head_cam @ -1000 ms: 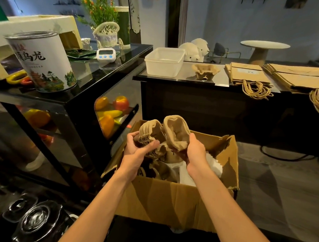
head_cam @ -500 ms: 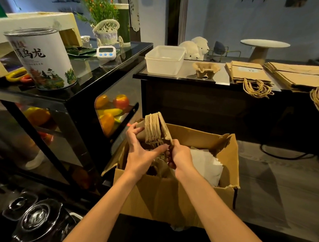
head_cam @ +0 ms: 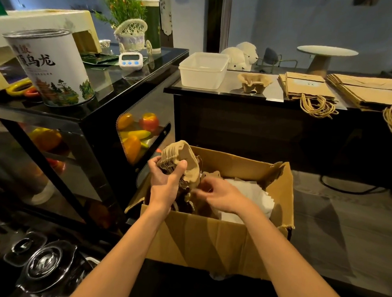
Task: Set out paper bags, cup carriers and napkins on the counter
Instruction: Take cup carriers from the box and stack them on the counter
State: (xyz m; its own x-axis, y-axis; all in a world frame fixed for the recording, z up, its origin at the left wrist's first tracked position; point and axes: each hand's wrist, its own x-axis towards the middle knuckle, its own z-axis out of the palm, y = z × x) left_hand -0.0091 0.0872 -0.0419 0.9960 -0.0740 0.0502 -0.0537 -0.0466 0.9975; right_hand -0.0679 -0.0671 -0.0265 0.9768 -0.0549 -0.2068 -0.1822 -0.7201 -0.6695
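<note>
**Cardboard box stage: carrier stack lifted on edge**

Surroundings. An open cardboard box (head_cam: 209, 241) stands on the floor below the person. A black glass display case (head_cam: 102, 112) stands just beside its left wall, with fruit (head_cam: 148, 121) inside. One tea tin (head_cam: 52, 68) and one timer (head_cam: 129, 60) stand on top of the case. The counter (head_cam: 225, 91) runs behind the box and well above its rim; the raised back flap of the box lies between the hands and the counter front.

Hands. The left hand (head_cam: 164, 183) is curled round the lower end of a nested stack of cup carriers (head_cam: 183, 156), thumb on the near side. The right hand (head_cam: 222, 196) has its fingers bent, with the tips at the base of the stack; whether it has hold of anything cannot be told.

Orientation. The stack is over the left half of the box, above the rim. The carriers stand on edge. Their long axis runs upward from the left hand, their layered edges face left and the broad face looks right.

Count.
- Held stack: one; sheet count not readable.
- White napkins (head_cam: 251, 193): one pile, in the right half of the box.
- Counter: one clear plastic container (head_cam: 203, 70), one cup carrier on the counter (head_cam: 254, 82), and two flat piles of paper bags (head_cam: 307, 87), handles hanging over the front edge.
</note>
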